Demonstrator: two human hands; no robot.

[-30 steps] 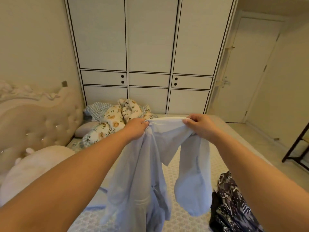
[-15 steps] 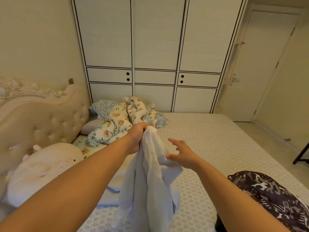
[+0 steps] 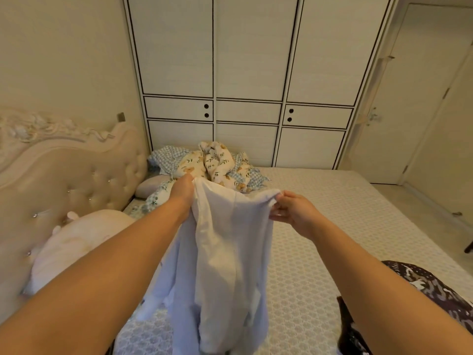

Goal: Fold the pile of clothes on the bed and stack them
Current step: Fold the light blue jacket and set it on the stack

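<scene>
I hold a pale blue-white garment (image 3: 225,257) up in the air over the bed (image 3: 332,226). My left hand (image 3: 183,190) grips its top edge on the left. My right hand (image 3: 291,213) pinches the top edge on the right, with the cloth stretched between them. The rest of the garment hangs down in loose folds toward the mattress. A dark patterned garment (image 3: 430,288) lies at the bed's lower right, partly hidden by my right arm.
A crumpled floral and checked quilt (image 3: 217,165) lies at the far side of the bed by the wardrobe (image 3: 245,80). A tufted headboard (image 3: 64,180) and a pink plush pillow (image 3: 74,242) are on the left. A door (image 3: 419,98) stands at the right.
My right hand let go of the garment, reached back in and has taken a new hold on its top edge, spreading the cloth again. My view has shifted left and down.
</scene>
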